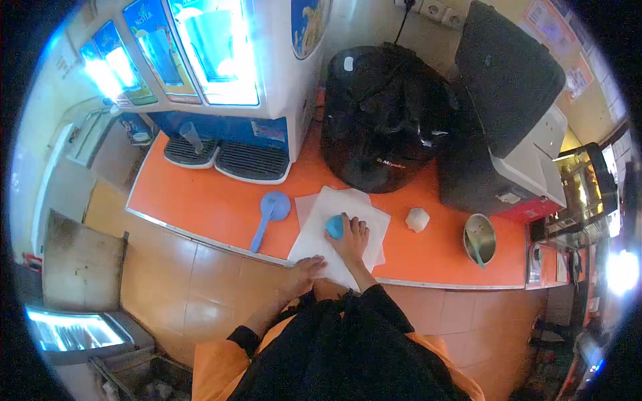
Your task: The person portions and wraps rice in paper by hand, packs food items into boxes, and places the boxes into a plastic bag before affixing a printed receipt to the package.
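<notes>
Head view: the right-hand grip [352, 239] is closed on a small, rounded, turquoise-blue object [334, 226], which sits on overlapping white paper sheets [309, 230] near the front edge of an orange-topped table [431, 264]. Fingers bear on the object's right side. The left-hand grip [309, 269] is open, laid at the near left edge of the sheets. Left of the sheets lies a light-blue, round-headed scoop [274, 206], handle directed toward the front edge. Right of the sheets stands a lumpy off-white piece [417, 219]; farther right, a round metal bowl [491, 246] holds a pale-green utensil [476, 251]. Behind the sheets stands a rounded black appliance [381, 157] marked "Miyako".
</notes>
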Action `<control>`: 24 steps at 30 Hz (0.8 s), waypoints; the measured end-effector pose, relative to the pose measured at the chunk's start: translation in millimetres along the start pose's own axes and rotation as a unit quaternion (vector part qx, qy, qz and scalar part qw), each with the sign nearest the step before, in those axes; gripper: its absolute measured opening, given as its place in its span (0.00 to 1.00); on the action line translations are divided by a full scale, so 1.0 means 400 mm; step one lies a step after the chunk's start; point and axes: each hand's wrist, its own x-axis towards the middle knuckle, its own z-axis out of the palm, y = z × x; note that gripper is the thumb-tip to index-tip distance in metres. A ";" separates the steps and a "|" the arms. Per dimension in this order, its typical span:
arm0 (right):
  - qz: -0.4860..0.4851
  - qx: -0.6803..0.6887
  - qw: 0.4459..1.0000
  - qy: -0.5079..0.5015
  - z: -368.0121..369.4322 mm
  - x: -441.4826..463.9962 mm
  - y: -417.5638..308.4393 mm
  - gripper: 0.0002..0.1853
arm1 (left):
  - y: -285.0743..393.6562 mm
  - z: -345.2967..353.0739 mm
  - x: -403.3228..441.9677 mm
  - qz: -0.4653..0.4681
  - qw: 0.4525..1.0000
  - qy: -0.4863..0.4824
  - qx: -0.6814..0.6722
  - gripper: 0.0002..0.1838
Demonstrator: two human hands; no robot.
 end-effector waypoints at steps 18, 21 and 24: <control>0.262 -0.037 0.939 0.219 -0.320 0.067 0.435 0.33 | 0.057 -0.017 0.009 -0.045 0.998 0.021 -0.037 0.16; 0.382 -0.273 0.860 0.199 -0.445 0.074 0.720 0.44 | 0.070 -0.015 0.014 -0.061 0.997 0.044 -0.031 0.15; 0.348 -0.360 0.851 0.156 -0.398 0.036 0.973 0.45 | 0.054 0.012 0.001 -0.062 0.995 0.075 -0.023 0.13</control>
